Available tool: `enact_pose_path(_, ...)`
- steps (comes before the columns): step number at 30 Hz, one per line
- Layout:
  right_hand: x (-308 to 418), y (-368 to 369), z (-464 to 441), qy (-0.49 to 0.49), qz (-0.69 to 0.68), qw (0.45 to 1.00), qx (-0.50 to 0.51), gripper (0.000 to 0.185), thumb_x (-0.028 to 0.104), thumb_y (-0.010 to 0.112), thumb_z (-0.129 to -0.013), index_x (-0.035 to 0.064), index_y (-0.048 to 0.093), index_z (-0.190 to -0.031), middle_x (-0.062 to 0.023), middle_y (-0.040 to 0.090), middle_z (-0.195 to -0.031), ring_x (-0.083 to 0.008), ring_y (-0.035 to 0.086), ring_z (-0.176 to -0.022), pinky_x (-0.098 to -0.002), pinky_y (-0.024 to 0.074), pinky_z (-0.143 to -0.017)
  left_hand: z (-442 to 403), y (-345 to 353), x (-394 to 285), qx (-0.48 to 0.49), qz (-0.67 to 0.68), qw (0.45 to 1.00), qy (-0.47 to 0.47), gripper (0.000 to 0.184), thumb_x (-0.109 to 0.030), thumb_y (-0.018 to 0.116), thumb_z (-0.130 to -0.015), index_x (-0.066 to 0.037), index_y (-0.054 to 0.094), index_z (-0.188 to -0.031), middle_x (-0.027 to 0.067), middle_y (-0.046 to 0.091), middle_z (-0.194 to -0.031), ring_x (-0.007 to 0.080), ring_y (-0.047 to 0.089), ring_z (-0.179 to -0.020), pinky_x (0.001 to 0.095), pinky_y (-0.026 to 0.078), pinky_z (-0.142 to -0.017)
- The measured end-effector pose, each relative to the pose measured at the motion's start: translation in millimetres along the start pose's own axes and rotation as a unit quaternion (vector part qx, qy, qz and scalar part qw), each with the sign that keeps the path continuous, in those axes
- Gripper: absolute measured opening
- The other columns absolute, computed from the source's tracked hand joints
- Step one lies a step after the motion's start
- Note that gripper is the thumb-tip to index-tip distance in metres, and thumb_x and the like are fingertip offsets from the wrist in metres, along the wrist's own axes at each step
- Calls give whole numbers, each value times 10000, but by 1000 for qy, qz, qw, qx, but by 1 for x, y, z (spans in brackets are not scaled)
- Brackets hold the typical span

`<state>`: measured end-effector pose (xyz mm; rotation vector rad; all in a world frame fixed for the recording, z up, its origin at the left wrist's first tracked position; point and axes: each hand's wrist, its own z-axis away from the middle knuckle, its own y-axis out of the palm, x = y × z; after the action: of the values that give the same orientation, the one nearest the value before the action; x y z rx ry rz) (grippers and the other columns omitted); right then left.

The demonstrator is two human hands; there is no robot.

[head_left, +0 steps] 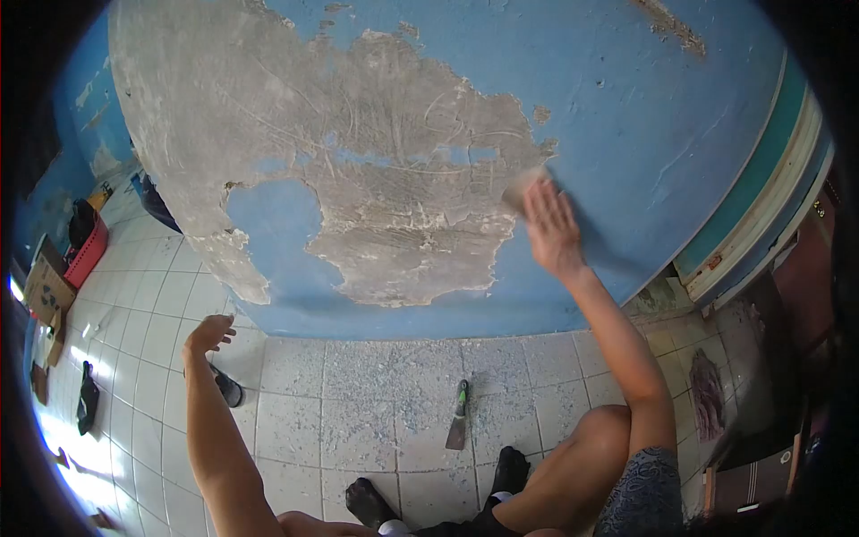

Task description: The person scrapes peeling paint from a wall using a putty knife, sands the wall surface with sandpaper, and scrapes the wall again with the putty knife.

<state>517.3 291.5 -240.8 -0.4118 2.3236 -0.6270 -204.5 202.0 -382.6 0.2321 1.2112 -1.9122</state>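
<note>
My right hand is pressed against a flat, pale brownish piece, perhaps sandpaper, on the wall at the right edge of a bare grey patch. Its fingers point up, close together over the piece. Blue paint surrounds the grey patch, with ragged edges. To the left, my left hand hangs in the air above the tiles, fingers apart and holding nothing. On the floor between the arms lies a scraper with a green and black handle, its blade toward me.
Paint flakes cover the tiles along the wall's foot. A dark sandal lies beneath my left forearm. At the left are a red basket and a cardboard box. A door frame stands at the right.
</note>
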Motion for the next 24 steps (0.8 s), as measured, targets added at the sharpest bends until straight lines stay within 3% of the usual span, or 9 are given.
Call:
enact_pose_path(2,9,-12,-19,115,-36,992,-49,704,81,563,-911,86,303,-1566,-95,253,-1644,-243,257,-1510,-428,245,-1224,-6,-1,2,3,5,1000,-8,553,-498,483,-1006,-120,494,-1408,85,694,-1207,229,661,-1001,516,497,-870)
enact_pose_path(5,40,32,34,-85,0,984,156,586,104,425,-996,91,299,-1568,-98,260,-1641,-236,302,-1491,-417,288,-1202,-6,-2,6,9,22,1000,-13,557,-500,489,-1004,-124,488,-1415,97,693,-1210,243,659,-1012,533,488,-888)
enact_pose_path(8,49,35,44,-172,-237,924,246,574,96,387,-1010,98,281,-1575,-77,306,-1625,-206,410,-1429,-375,365,-1158,25,-1,-22,3,-4,1000,-11,532,-470,413,-1029,-101,511,-1398,76,681,-1245,240,653,-1055,453,504,-881)
enact_pose_path(10,34,32,31,-156,-130,964,173,586,90,398,-1004,96,273,-1577,-73,325,-1616,-206,432,-1414,-367,382,-1145,8,-4,-14,-5,11,1000,-11,540,-477,434,-1016,-103,518,-1395,76,693,-1215,240,657,-1046,460,512,-862)
enact_pose_path(12,21,26,4,-124,192,973,41,582,86,390,-1005,73,266,-1574,-95,332,-1609,-241,423,-1421,-378,381,-1145,-4,-2,5,2,13,1000,-9,539,-475,446,-1010,-103,524,-1392,73,700,-1200,233,656,-1043,457,518,-846)
enact_pose_path(14,14,-18,-43,66,38,997,-30,573,62,389,-1000,21,267,-1558,-136,333,-1600,-306,411,-1425,-396,383,-1145,10,-1,-1,-2,8,1000,-11,524,-458,455,-1010,-110,529,-1395,58,707,-1183,214,662,-998,440,529,-819)
enact_pose_path(17,24,-4,-37,58,16,997,-55,589,31,414,-975,-28,263,-1542,-176,323,-1595,-362,398,-1424,-408,389,-1143,2,2,0,-4,6,1000,-21,536,-480,476,-1002,-115,527,-1391,59,703,-1186,216,660,-983,451,523,-817)
enact_pose_path(20,66,45,31,-101,-113,963,222,644,29,427,-953,34,238,-1569,-115,286,-1626,-288,409,-1427,-396,386,-1157,-7,2,4,1,10,1000,-12,539,-503,493,-994,-115,538,-1365,67,699,-1189,224,655,-986,465,511,-818)
enact_pose_path(24,50,34,17,-145,-144,949,241,673,32,418,-954,89,206,-1591,-64,222,-1656,-220,328,-1474,-396,316,-1203,16,-1,-24,-11,-3,1000,13,486,-445,440,-1014,-100,555,-1336,55,708,-1178,209,668,-956,415,529,-775)
